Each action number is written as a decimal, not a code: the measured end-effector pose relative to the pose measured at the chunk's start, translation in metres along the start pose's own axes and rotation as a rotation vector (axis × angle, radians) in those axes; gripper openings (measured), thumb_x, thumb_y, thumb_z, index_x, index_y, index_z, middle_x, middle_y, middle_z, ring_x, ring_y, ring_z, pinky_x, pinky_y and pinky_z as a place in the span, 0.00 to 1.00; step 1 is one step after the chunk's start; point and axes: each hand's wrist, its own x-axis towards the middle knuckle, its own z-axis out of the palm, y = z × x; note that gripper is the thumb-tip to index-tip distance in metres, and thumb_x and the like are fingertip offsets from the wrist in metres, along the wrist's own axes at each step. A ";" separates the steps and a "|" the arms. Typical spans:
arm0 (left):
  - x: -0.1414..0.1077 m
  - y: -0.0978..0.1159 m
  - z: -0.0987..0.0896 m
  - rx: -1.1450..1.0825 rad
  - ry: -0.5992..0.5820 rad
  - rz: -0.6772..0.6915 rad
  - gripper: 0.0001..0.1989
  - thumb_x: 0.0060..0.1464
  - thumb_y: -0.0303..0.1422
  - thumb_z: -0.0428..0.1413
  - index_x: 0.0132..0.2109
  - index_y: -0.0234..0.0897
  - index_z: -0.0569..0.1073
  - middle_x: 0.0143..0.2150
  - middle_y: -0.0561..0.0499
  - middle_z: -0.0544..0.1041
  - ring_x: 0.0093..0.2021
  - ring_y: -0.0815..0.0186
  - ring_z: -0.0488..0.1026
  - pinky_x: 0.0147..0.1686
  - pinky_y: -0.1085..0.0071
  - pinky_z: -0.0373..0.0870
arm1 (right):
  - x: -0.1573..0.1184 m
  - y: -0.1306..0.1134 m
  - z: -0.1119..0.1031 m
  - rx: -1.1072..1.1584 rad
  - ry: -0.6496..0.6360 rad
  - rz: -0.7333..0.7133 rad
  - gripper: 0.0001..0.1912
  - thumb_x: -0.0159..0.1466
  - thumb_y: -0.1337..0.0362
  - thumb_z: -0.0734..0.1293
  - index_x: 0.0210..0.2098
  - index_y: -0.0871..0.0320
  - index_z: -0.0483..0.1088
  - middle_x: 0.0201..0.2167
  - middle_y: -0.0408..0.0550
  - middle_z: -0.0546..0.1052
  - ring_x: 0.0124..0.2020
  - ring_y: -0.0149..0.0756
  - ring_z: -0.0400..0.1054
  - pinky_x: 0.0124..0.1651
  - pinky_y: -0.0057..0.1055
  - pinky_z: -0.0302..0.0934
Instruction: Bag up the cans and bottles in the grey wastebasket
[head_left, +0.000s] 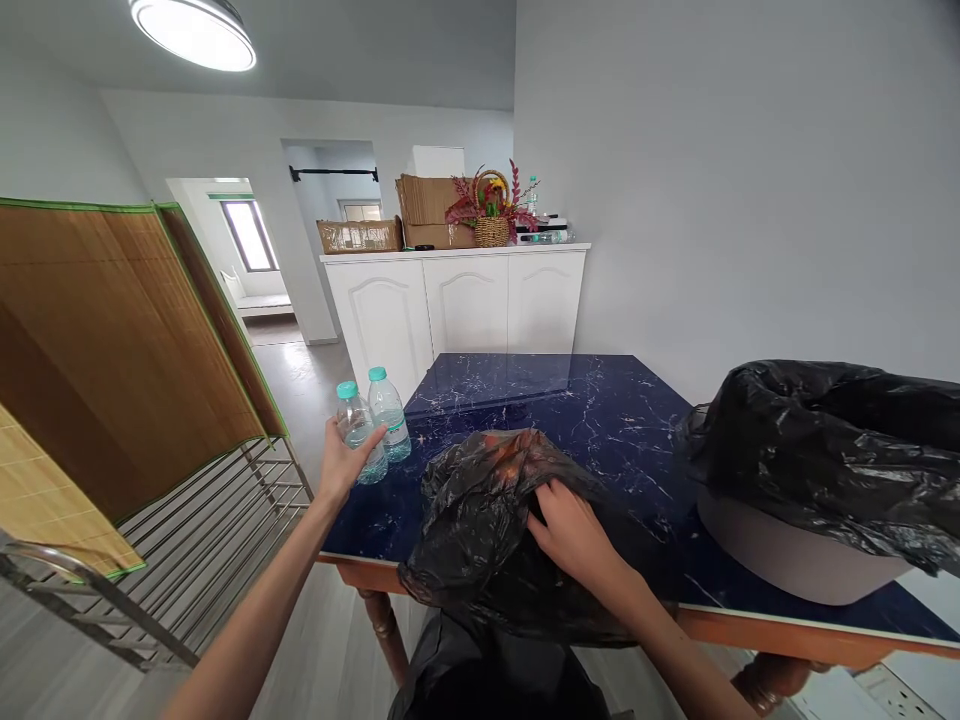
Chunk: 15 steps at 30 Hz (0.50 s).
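Observation:
My left hand (349, 460) is wrapped round a clear water bottle (360, 425) with a teal cap, at the left edge of the blue marbled table (615, 400). A second, similar bottle (390, 415) stands upright just to its right. At the table's front lies a crumpled black plastic bag (480, 520), with something orange-red showing dimly through its top. My right hand (566, 525) is at the bag's right side, its curled fingers gripping the plastic; the fingertips are partly hidden in the folds.
A pale bin (795, 555) lined with a black bag (757, 430) stands on the table's right. A metal rack (217, 545) with a bamboo mat (120, 340) is at left. Behind, a white cabinet (465, 300) carries cardboard boxes (431, 205) and a flower basket (491, 232).

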 end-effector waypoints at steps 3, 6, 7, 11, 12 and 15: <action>0.006 -0.005 0.011 -0.001 -0.004 0.002 0.37 0.47 0.49 0.73 0.58 0.42 0.66 0.60 0.40 0.78 0.63 0.48 0.76 0.64 0.47 0.71 | 0.009 -0.002 0.002 -0.013 -0.009 0.023 0.19 0.75 0.64 0.59 0.61 0.61 0.71 0.57 0.63 0.77 0.62 0.57 0.72 0.61 0.44 0.67; 0.014 -0.009 0.024 0.004 -0.002 0.002 0.37 0.48 0.48 0.72 0.58 0.42 0.65 0.60 0.40 0.77 0.62 0.50 0.76 0.63 0.49 0.72 | 0.017 -0.005 0.004 -0.029 -0.024 0.048 0.18 0.73 0.67 0.61 0.60 0.62 0.72 0.56 0.63 0.78 0.59 0.54 0.74 0.56 0.40 0.69; 0.018 -0.010 0.028 0.007 0.002 0.003 0.37 0.49 0.47 0.72 0.58 0.41 0.65 0.60 0.40 0.77 0.62 0.50 0.76 0.64 0.49 0.71 | 0.019 -0.007 0.004 -0.036 -0.027 0.055 0.18 0.72 0.67 0.62 0.60 0.63 0.72 0.56 0.63 0.78 0.59 0.54 0.74 0.55 0.39 0.69; 0.030 -0.016 0.045 0.016 0.011 0.009 0.39 0.49 0.47 0.72 0.60 0.41 0.63 0.60 0.40 0.77 0.61 0.50 0.76 0.64 0.49 0.71 | 0.025 -0.012 0.008 -0.058 -0.028 0.065 0.18 0.71 0.68 0.63 0.59 0.63 0.73 0.59 0.63 0.77 0.61 0.55 0.73 0.58 0.39 0.68; 0.031 -0.017 0.048 0.018 0.010 0.010 0.39 0.49 0.47 0.72 0.61 0.41 0.62 0.61 0.40 0.76 0.62 0.50 0.76 0.64 0.49 0.71 | 0.026 -0.013 0.009 -0.062 -0.023 0.065 0.19 0.71 0.68 0.63 0.60 0.63 0.72 0.61 0.63 0.76 0.62 0.55 0.72 0.60 0.39 0.67; 0.030 -0.020 0.049 0.029 0.014 0.020 0.45 0.48 0.47 0.73 0.64 0.40 0.59 0.63 0.37 0.74 0.65 0.48 0.74 0.65 0.48 0.70 | 0.030 -0.016 0.016 -0.071 -0.002 0.073 0.25 0.70 0.69 0.64 0.66 0.64 0.67 0.64 0.65 0.74 0.68 0.57 0.67 0.65 0.43 0.64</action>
